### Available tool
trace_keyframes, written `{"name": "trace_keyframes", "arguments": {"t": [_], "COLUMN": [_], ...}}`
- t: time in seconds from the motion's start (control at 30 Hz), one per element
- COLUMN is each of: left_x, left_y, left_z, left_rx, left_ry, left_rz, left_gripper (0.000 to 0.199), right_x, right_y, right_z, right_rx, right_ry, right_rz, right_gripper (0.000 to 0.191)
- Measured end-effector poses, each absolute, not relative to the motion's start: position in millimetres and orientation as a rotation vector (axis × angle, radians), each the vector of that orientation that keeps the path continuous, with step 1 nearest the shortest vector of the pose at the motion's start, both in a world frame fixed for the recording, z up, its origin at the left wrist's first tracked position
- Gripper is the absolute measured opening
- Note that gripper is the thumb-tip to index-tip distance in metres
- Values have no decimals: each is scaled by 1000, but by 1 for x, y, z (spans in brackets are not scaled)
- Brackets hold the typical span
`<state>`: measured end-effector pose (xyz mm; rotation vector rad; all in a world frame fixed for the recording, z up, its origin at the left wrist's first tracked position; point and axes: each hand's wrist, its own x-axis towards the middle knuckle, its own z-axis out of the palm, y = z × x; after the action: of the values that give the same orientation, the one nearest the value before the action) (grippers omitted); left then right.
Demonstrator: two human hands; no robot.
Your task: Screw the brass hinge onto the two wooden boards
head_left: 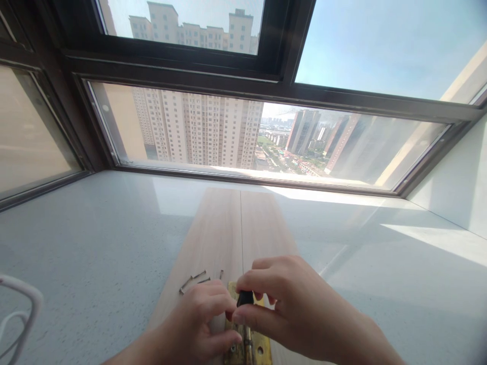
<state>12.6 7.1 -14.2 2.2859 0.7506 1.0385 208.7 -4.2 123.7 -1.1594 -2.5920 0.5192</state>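
Pinching a black tool handle (245,298) above the brass hinge (262,350)!

The handle is gripped by the right hand (292,299), squeezed between thumb and bent fingers, right over the metal. The left hand (201,314) is held close beside it, fingers curled, with the thumb tip laid over the hinge's left leaf; whether anything is grasped there cannot be told. The hinge is seen at the bottom of the view, set across the seam of two pale wooden boards (216,228), its lower part cut off. A screw head (233,348) is spotted in the left leaf, a round hole (260,350) in the right. And look there: loose screws (185,285) are scattered on the left board, just beyond the left hand! The boards are carried by a speckled windowsill (95,243), backed by a dark-framed window (182,71).
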Motion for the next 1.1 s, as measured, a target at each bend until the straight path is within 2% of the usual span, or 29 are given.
{"name": "trace_keyframes", "arguments": {"t": [0.17,0.4,0.63,0.8,0.87,1.03,1.1], "left_x": [12,14,13,12,13,15,16], "left_y": [7,9,6,4,4,4,3], "left_z": [-11,-12,-5,0,-3,-7,-4], "left_rx": [2302,2357,2456,2736,2792,2697,2605], "left_ry": [799,758,778,614,590,617,666], "left_rz": [1064,1083,1016,829,810,954,1004], "left_gripper": [22,27,14,32,33,13,14], "right_x": [213,212,230,228,227,226,226], "right_y": [-3,0,2,2,2,2,2], "right_z": [127,124,130,130,130,131,130], "right_rx": [-1164,-959,-1136,-1135,-1145,-1146,-1143], "right_ry": [-2609,-2555,-2369,-2375,-2379,-2385,-2394], "right_rz": [566,583,447,443,443,424,417], "right_gripper": [13,13,12,14,14,14,13]}}
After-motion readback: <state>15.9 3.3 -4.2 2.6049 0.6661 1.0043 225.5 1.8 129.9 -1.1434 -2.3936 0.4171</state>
